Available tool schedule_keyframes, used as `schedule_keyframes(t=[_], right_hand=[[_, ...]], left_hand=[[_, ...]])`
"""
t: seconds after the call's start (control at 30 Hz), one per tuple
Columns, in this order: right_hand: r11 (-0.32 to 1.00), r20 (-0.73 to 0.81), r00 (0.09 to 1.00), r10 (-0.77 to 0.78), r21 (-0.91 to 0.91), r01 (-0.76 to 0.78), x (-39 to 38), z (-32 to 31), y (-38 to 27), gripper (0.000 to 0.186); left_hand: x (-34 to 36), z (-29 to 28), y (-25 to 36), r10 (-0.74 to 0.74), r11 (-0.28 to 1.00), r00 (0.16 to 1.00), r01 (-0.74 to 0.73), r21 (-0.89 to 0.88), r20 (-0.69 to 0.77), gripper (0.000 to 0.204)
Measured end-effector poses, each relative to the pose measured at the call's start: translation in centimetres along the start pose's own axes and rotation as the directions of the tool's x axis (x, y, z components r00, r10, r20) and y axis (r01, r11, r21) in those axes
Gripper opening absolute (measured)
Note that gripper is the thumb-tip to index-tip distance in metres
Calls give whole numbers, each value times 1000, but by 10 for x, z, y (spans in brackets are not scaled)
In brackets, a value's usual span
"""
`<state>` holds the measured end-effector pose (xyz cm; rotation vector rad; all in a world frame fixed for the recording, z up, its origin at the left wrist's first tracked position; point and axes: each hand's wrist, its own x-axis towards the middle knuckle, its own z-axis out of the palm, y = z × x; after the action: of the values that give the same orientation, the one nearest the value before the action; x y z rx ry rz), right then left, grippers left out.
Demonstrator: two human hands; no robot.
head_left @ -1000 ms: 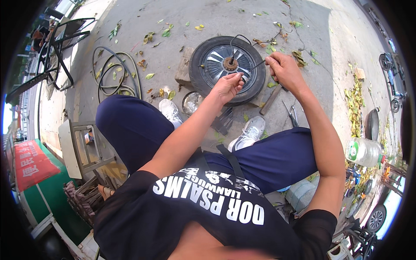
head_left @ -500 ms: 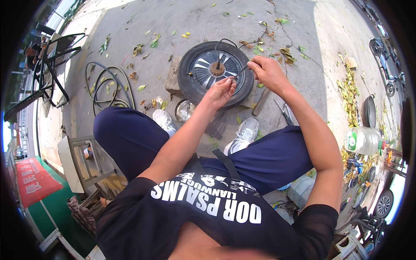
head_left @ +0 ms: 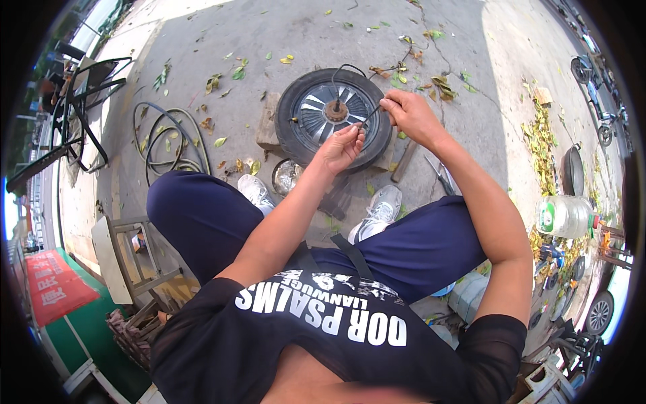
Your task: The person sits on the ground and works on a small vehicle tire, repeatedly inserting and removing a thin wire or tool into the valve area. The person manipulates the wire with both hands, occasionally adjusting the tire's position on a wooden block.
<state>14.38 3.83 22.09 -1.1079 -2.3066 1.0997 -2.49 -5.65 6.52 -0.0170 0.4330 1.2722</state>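
Head view: left hand [head_left: 344, 147] and right hand [head_left: 410, 116] pinch a thin dark cord [head_left: 371, 116] above the wheel [head_left: 321, 122] at 12 o'clock.
From the hub [head_left: 336, 111], the left hand sits near 6 o'clock, thumb against fingertips; the right, at 3, nips the cord's farther stretch. A shiny round dish [head_left: 287, 176] lies at 7, a looped hose [head_left: 188, 163] at 9.
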Motion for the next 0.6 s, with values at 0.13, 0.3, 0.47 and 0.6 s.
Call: schedule_keyframes(t=[0.13,0.3,0.47,0.6], right_hand=[[1000,23,999,25,18,-26,1,-2,2,23],[996,80,994,-75,62,70,1,-10,11,24],[928,186,931,313,146,-342,-1,-17,-6,28],[868,206,900,385,249,-429,1,-15,7,28]], left_hand=[[0,-2,-1,-6,1000,1000,7,-9,12,21],[0,1,-3,23,1000,998,-22,2,-51,20],[-1,7,-3,84,993,993,-76,89,-86,17],[2,15,-4,118,987,984,-101,126,-134,15]])
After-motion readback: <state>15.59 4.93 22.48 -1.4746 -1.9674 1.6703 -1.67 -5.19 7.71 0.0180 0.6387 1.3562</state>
